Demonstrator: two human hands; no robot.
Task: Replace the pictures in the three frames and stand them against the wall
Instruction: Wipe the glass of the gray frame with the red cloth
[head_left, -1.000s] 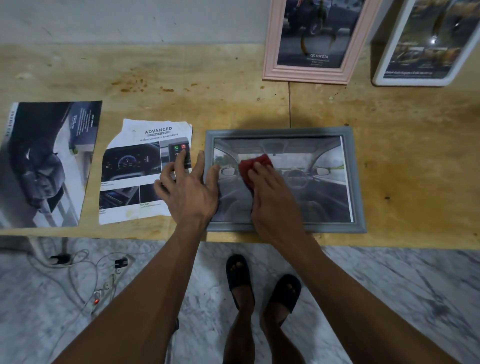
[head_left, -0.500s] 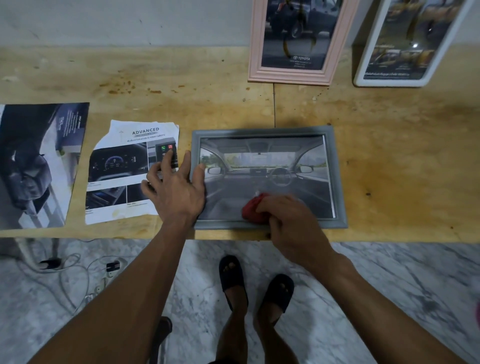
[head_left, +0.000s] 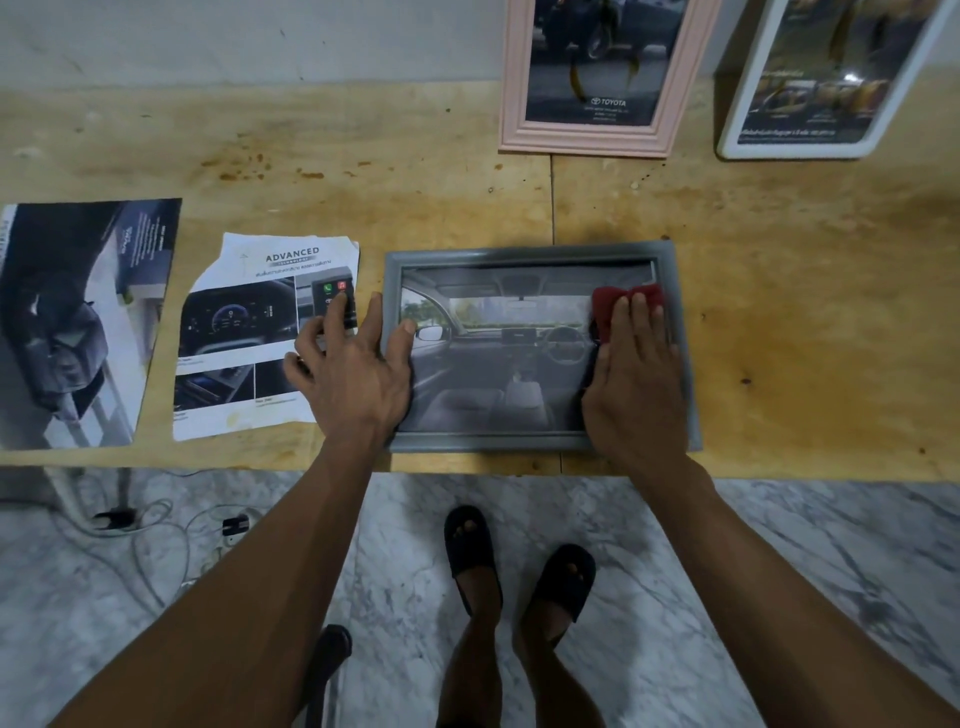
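A grey frame (head_left: 519, 254) lies flat near the table's front edge, holding a car-interior picture behind glass. My left hand (head_left: 353, 364) rests with spread fingers on the frame's left edge and the paper beside it. My right hand (head_left: 634, 374) lies flat on the frame's right side and presses a red cloth (head_left: 608, 306) onto the glass under straight fingers. A pink frame (head_left: 514, 93) and a white frame (head_left: 737, 130) stand leaning against the wall at the back right, each with a car picture in it.
Two loose pictures lie on the wooden table (head_left: 805, 291): a torn "ADVANCED" page (head_left: 244, 338) beside my left hand and a darker page (head_left: 78, 322) at the far left. Below are a marble floor, cables (head_left: 156, 535) and my sandalled feet.
My right hand has slid the red cloth from the glass's lower middle up to its upper right corner. My left hand stays on the frame's left edge.
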